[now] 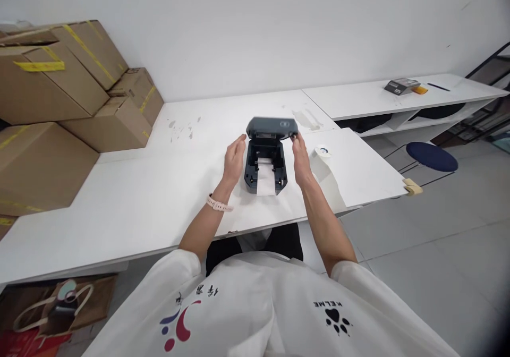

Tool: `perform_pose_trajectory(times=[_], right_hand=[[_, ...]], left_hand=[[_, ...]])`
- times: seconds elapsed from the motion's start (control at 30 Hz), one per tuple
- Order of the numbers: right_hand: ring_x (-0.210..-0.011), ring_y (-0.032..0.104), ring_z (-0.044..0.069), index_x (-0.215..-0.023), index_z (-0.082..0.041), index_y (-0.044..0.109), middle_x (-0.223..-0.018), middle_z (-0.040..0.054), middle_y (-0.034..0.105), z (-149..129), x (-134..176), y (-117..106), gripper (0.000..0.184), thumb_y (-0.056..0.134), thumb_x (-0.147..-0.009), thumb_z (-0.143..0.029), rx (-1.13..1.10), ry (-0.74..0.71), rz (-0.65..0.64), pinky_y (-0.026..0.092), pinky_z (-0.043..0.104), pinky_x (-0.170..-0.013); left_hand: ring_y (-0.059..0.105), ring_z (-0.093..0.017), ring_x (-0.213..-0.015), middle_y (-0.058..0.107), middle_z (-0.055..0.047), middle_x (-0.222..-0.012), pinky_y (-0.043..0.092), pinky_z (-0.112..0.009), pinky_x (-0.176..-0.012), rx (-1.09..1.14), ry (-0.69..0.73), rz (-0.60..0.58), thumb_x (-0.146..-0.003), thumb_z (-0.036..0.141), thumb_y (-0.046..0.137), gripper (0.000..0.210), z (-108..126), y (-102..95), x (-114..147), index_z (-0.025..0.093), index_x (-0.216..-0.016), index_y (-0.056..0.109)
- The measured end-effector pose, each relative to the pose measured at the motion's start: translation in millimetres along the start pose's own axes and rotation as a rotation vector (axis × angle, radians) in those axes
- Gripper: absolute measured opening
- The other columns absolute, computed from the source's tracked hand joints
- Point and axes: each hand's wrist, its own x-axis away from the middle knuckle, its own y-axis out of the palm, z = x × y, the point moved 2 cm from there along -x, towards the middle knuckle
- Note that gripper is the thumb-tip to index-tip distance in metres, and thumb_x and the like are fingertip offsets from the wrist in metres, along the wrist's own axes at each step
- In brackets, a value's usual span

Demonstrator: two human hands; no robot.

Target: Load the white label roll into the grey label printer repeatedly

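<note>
While the left hand point(234, 159) stood unclenched, its fingers extended forward, its fingertips came just beside the left corner of a raised lid point(274, 127); whether they touched it could not be told. The right hand point(300, 158) was also stretched forward, its fingertips at the lid's opposite corner and seemingly against it, though whether they pinched that edge was hidden. Of the two, the right hand looked to be the one in surer contact with the lid, while the left lay closer to the body below.

Between the hands, almost centred, sat the dark printer point(266, 147) to which the lid belonged, straight ahead of the person on the white tabletop point(191, 171). Its body ran lengthwise away from the person, toward the wall, and the hands flanked it along that line. The lid stood up at the far end, its longer side crossing from left to right, so each hand met one end of it. Down the middle of the open body lay a white paper strip point(266, 180), following the same long axis to the near edge.

Beyond the right hand, to its right, was a paper roll point(322, 151), with a loose tail of paper point(330, 181) reaching toward the person. Cardboard boxes point(59, 91) were piled well off to the left.
</note>
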Motion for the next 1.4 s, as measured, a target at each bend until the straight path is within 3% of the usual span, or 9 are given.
perform_pose_trajectory(times=[0.23, 0.37, 0.5, 0.7, 0.83, 1.0, 1.1, 1.23, 1.4], right_hand=[[-0.147, 0.032, 0.031, -0.151, -0.03, 0.038, -0.148, 0.0095, 0.05, -1, -82, 6, 0.08, 0.036, -0.088, -0.078, 0.177, 0.007, 0.071, 0.012, 0.063, -0.12], [-0.148, 0.029, 0.031, -0.151, -0.026, 0.038, -0.154, 0.0109, 0.043, 1, -91, 3, 0.078, 0.036, -0.09, -0.074, 0.224, 0.066, -0.009, 0.015, 0.062, -0.12], [-0.138, 0.042, 0.029, -0.139, -0.024, 0.053, -0.144, 0.0112, 0.054, -5, -78, 0, 0.064, 0.043, -0.091, -0.065, 0.318, -0.142, 0.092, 0.028, 0.054, -0.119], [-0.114, 0.064, 0.034, -0.111, -0.018, 0.073, -0.12, 0.0154, 0.072, 0, -59, 43, 0.033, 0.047, -0.094, -0.028, 0.873, -0.216, -0.65, 0.046, 0.049, -0.102], [-0.112, 0.066, 0.04, -0.101, -0.013, 0.076, -0.111, 0.0221, 0.074, 5, -65, 67, 0.025, 0.067, -0.079, -0.02, 1.011, -0.127, -0.863, 0.043, 0.053, -0.102], [-0.101, 0.069, 0.033, -0.108, -0.016, 0.075, -0.107, 0.0125, 0.076, -3, -79, 72, 0.043, 0.075, -0.065, -0.012, 0.988, -0.033, -1.167, 0.051, 0.036, -0.086], [-0.099, 0.067, 0.025, -0.115, -0.018, 0.071, -0.11, 0.0062, 0.075, -18, -80, 47, 0.041, 0.072, -0.074, -0.024, 0.832, -0.051, -1.256, 0.051, 0.029, -0.083], [-0.111, 0.059, 0.023, -0.12, -0.02, 0.064, -0.123, 0.0071, 0.068, -40, -74, -29, 0.051, 0.075, -0.076, -0.044, 0.345, -0.088, -1.121, 0.044, 0.034, -0.098], [-0.105, 0.061, 0.022, -0.109, -0.022, 0.065, -0.116, 0.0085, 0.069, -18, -78, -114, 0.049, 0.078, -0.072, -0.051, 0.368, 0.053, -0.927, 0.041, 0.039, -0.1]], left_hand=[[0.061, -0.029, -0.109, 0.063, -0.013, -0.118, 0.045, -0.039, -0.094, -0.465, -0.308, -0.061, -0.074, 0.037, 0.068, 0.055, -38, 14.8, -27, 0.021, -0.126, 0.061], [0.06, -0.031, -0.11, 0.06, -0.013, -0.119, 0.043, -0.038, -0.091, -0.488, -0.323, -0.085, -0.072, 0.039, 0.069, 0.059, -42, 20.2, -20, 0.023, -0.128, 0.058], [0.06, -0.029, -0.108, 0.06, -0.011, -0.116, 0.042, -0.037, -0.09, -0.502, -0.31, -0.096, -0.073, 0.036, 0.068, 0.059, -41, 21.4, -19, 0.024, -0.129, 0.056], [0.06, -0.028, -0.106, 0.059, -0.011, -0.112, 0.044, -0.037, -0.091, -0.546, -0.264, -0.065, -0.076, 0.035, 0.067, 0.057, -47, 23.3, -18, 0.022, -0.131, 0.056], [0.061, -0.026, -0.106, 0.06, -0.01, -0.11, 0.045, -0.035, -0.094, -0.619, -0.199, -0.039, -0.08, 0.025, 0.062, 0.049, -51, 25.8, -20, 0.021, -0.128, 0.062], [0.062, -0.025, -0.104, 0.063, -0.011, -0.105, 0.047, -0.034, -0.094, -0.734, -0.145, -0.034, -0.083, 0.011, 0.05, 0.05, -51, 28.0, -20, 0.019, -0.131, 0.063], [0.062, -0.024, -0.105, 0.065, -0.011, -0.107, 0.047, -0.035, -0.096, -0.693, -0.126, -0.006, -0.082, 0.01, 0.051, 0.054, -51, 27.4, -18, 0.018, -0.135, 0.059], [0.063, -0.024, -0.103, 0.065, -0.01, -0.105, 0.047, -0.035, -0.096, -0.627, -0.095, 0.022, -0.081, 0.009, 0.051, 0.055, -52, 26.7, -15, 0.017, -0.135, 0.058], [0.063, -0.023, -0.101, 0.065, -0.01, -0.105, 0.048, -0.036, -0.094, -0.575, -0.096, 0.036, -0.081, 0.009, 0.051, 0.053, -54, 26.5, -14, 0.016, -0.133, 0.059]])
